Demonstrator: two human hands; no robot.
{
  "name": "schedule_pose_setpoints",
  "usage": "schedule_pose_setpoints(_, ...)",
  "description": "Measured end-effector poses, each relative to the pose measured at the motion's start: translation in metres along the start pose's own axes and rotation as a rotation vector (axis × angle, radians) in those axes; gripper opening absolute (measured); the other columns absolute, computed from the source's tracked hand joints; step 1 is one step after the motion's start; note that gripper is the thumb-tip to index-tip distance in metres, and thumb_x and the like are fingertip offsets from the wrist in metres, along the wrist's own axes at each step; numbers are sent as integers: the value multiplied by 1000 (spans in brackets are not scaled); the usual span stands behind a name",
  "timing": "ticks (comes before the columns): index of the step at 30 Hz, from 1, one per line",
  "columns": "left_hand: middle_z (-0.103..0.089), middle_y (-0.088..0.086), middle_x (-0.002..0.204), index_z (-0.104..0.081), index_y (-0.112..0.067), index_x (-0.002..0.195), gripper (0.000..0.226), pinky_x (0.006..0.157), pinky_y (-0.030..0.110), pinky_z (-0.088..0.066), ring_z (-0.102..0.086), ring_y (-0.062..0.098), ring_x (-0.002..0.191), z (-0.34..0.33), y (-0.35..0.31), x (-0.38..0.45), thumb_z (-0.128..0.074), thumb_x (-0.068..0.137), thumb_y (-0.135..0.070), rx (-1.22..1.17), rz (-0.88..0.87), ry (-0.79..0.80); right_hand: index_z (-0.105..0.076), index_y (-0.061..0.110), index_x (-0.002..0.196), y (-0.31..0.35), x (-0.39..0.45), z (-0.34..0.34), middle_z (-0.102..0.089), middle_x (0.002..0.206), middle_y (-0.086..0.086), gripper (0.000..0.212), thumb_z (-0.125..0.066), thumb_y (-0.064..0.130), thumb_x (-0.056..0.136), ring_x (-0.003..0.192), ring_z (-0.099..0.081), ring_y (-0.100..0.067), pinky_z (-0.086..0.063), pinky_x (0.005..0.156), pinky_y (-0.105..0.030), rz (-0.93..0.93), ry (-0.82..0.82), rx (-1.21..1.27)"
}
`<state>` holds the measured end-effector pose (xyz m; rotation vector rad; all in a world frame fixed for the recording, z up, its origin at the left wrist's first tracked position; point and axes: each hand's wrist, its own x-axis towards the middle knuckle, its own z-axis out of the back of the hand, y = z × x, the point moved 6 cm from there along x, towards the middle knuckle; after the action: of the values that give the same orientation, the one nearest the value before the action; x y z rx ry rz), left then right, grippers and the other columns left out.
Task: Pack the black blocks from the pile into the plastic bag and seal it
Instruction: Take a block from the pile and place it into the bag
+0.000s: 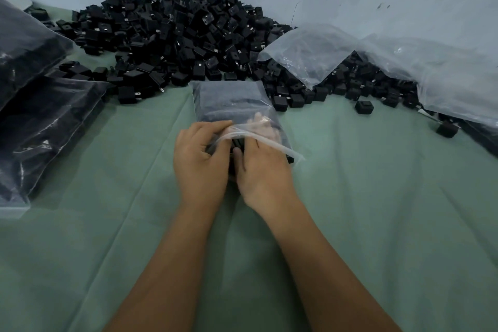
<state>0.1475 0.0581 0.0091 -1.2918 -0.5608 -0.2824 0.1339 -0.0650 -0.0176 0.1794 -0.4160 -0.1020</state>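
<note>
From the head view, our left hand (pixel 200 153) pinches the bag's (pixel 231 101) mouth open on the cloth (pixel 377 197) so our right hand (pixel 262 167), fingers inside gripping blocks (pixel 237 143), loads it; the pile (pixel 172 35) waits beyond.

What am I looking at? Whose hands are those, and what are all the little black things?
The camera sits on a person's head, so you see what they see, looking down. Those are the person's own hands. The left hand pinches the open edge of a plastic bag, and the right hand has its fingers inside, pushing black blocks in. Behind lies a big pile of the same blocks on a green cloth. Filled bags lie at the left, empty bags at the right.
</note>
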Motion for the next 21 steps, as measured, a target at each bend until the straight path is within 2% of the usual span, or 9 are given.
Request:
schedule_pose_setpoints(5,-66,-18,102,-72,-30,106,23,97,33,-48,-60,13,108,-1,13,3,-66,87,-18,-1,113,20,-52,13,136,-1,-16,11,-54,138,-4,44,-33,32,101,127,-48,-20,-31,109,-27,135,-13,92)
schedule_pose_setpoints(7,-68,-15,105,-74,-25,105,20,98,34,-47,-61,13,108,-4,13,2,-67,87,-20,14,115,40,-56,13,133,1,-25,25,-57,134,-4,41,-37,28,100,123,-52,-19,-32,107,-23,195,-100,129)
schedule_pose_setpoints(9,-66,-17,104,-74,-24,105,19,98,28,-45,-61,13,108,-5,10,1,-67,87,-18,39,101,56,-70,9,111,5,-34,54,-70,106,-5,30,-47,18,94,93,-64,-20,-49,87,-27,269,-330,179)
schedule_pose_setpoints(11,-65,-17,106,-74,-24,109,24,99,25,-43,-61,12,110,-4,10,2,-67,86,-18,68,107,90,-73,5,93,3,-38,82,-64,75,-5,24,-50,11,90,63,-53,-21,-43,58,-31,312,-581,197)
schedule_pose_setpoints(13,-67,-10,114,-71,-21,117,36,103,36,-44,-60,16,113,-1,7,2,-65,81,-25,157,65,138,-71,4,94,-8,-24,95,-58,71,-5,26,-47,10,90,60,-47,-21,-37,57,-32,266,-631,220)
schedule_pose_setpoints(15,-68,-2,120,-70,-19,120,45,103,49,-43,-60,20,117,-1,-2,1,-63,78,-32,308,-64,186,-68,6,107,-32,3,91,-60,81,-5,30,-43,12,91,71,-52,-22,-43,68,-37,96,-531,268)
schedule_pose_setpoints(17,-67,-1,124,-72,-20,117,44,105,53,-39,-58,20,123,-5,-9,-2,-64,78,-38,409,-157,235,-59,11,126,-65,33,73,-60,105,-8,36,-45,16,94,94,-54,-25,-44,86,-42,-91,-348,236)
schedule_pose_setpoints(19,-66,-2,128,-75,-21,110,38,109,53,-34,-55,18,127,-12,-11,-6,-66,78,-40,452,-198,291,-39,22,145,-96,59,45,-45,136,-11,52,-49,23,94,121,-42,-28,-36,102,-40,-199,-137,67)
schedule_pose_setpoints(21,-64,-4,130,-78,-23,102,32,113,52,-30,-52,17,130,-17,-10,-9,-67,77,-41,465,-220,328,-21,38,151,-117,81,19,-20,155,-9,67,-53,32,92,139,-21,-31,-26,111,-47,-232,57,-5)
